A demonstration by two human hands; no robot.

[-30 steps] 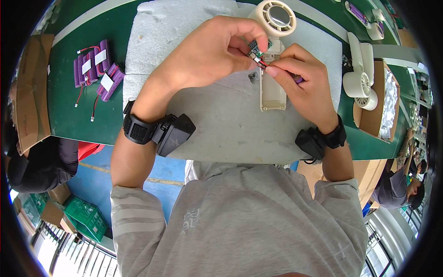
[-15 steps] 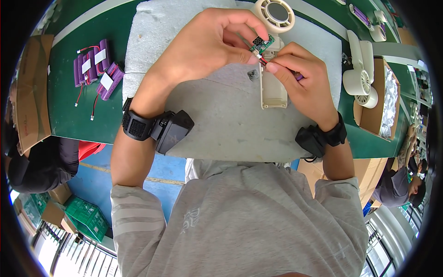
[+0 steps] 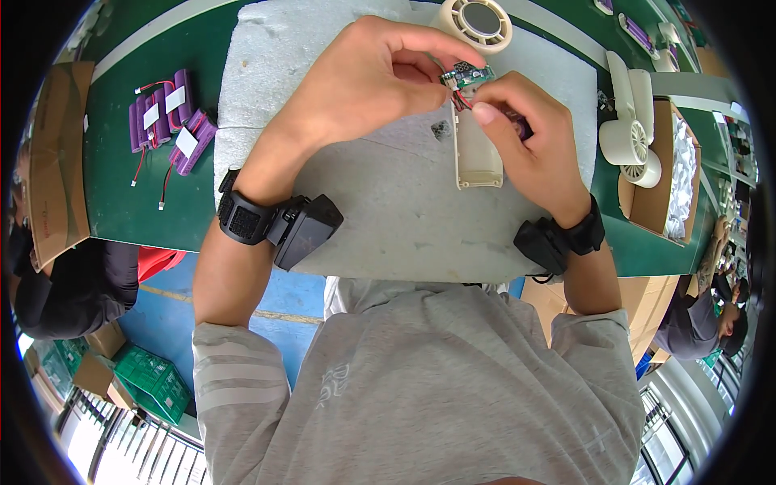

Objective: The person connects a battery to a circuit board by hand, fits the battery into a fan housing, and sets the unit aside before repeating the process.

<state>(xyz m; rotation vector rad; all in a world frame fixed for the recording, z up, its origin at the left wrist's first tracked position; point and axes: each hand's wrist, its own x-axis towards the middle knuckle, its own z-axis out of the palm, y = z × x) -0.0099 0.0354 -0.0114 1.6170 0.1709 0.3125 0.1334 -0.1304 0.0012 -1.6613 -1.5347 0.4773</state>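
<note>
My left hand [image 3: 364, 85] is closed, pinching a small green circuit board [image 3: 469, 77] by its edges between thumb and fingertips. Red and dark wires [image 3: 461, 100] run from the board's white connector toward my right hand [image 3: 540, 137]. That hand is curled around a purple battery pack [image 3: 524, 128], mostly hidden by its fingers, with the thumb close to the wires. Beneath both hands lies an open cream handheld-fan housing [image 3: 478, 162], its inner side facing up. The round fan head [image 3: 477, 23] is at its far end.
A grey-white foam mat [image 3: 347, 202] covers the middle of the green table [image 3: 105, 194]. Several purple battery packs [image 3: 162, 113] with wires lie at left, beside a cardboard box [image 3: 61, 153]. At right stand cream fan parts [image 3: 624, 144] and a carton [image 3: 651, 198].
The circuit board has tipped to a flatter angle. My right fingers have drawn back from the connector and curled in, showing more of the wires and battery pack.
</note>
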